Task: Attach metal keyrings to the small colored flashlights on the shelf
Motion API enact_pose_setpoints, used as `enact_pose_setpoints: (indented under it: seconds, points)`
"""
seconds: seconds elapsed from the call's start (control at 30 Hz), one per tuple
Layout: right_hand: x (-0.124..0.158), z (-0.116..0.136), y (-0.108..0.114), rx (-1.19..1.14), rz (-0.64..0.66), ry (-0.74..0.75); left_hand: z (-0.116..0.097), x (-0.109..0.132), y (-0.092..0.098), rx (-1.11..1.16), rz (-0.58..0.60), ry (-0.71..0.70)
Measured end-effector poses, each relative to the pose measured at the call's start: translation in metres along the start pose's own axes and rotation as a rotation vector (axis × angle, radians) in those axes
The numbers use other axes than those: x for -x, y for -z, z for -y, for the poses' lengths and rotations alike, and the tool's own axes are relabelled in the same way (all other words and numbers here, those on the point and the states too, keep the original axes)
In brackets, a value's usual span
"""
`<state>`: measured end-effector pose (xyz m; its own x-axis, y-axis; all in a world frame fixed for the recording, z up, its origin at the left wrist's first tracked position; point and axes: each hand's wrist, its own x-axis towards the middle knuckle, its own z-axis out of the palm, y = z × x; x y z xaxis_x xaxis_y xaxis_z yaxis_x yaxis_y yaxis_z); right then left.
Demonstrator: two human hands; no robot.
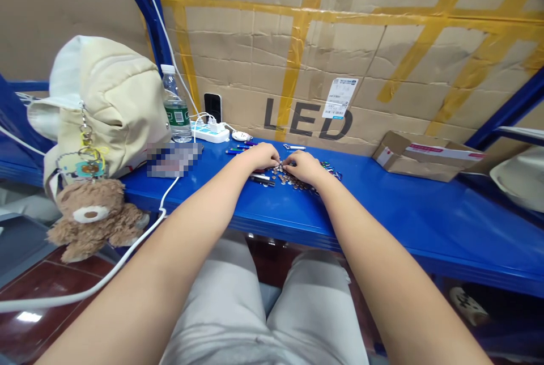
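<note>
On the blue shelf, a heap of small round, coin-like pieces point(297, 185), silver and copper in colour, lies under and between my hands. My left hand point(264, 155) reaches in from the left, fingertips pinched together at the heap's far edge. Facing it, my right hand point(304, 166) has its fingers curled and bunched at the same spot, almost touching the left fingertips. What either pinch holds is too small to make out. Dark and silver pens point(262, 180) lie just below my left hand. Small colourful pieces point(331, 170) lie right of my right hand.
Several pens point(238, 149) and a silvery item point(294, 147) lie behind my hands. A power strip point(215, 134), water bottle point(177, 110), phone point(213, 107) and cream backpack point(114, 98) stand left. An open cardboard box point(425, 158) sits right. A white cable point(162, 200) crosses the shelf's front edge.
</note>
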<state>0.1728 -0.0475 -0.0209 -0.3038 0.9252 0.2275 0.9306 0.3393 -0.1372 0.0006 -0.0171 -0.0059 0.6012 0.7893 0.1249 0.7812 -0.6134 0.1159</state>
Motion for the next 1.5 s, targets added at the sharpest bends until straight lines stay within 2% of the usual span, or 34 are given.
enact_pose_setpoints:
  seconds: [0.17, 0.43, 0.7, 1.0, 1.23, 1.4, 1.5]
  points:
    - [0.004, 0.001, 0.001, -0.019, -0.015, 0.014, 0.001, 0.004, 0.005, 0.024, -0.001, 0.015]
    - [0.006, 0.0, 0.005, -0.036, 0.003, -0.025, -0.003, 0.013, 0.014, 0.074, 0.082, 0.105]
    - [0.005, -0.002, 0.002, -0.018, -0.026, -0.033, -0.007, 0.013, 0.013, 0.11, 0.087, 0.091]
    - [0.003, -0.004, 0.0, -0.009, -0.039, -0.014, -0.004, 0.008, 0.006, 0.142, 0.116, 0.167]
    - [-0.001, -0.007, -0.005, -0.03, -0.05, -0.031, -0.002, 0.005, 0.004, 0.123, -0.015, 0.089]
    - [-0.001, -0.008, -0.004, -0.067, -0.07, -0.037, -0.001, 0.008, 0.011, 0.113, -0.016, 0.054]
    - [0.0, -0.008, -0.003, -0.087, -0.077, -0.036, 0.003, 0.011, 0.017, 0.094, -0.105, 0.061]
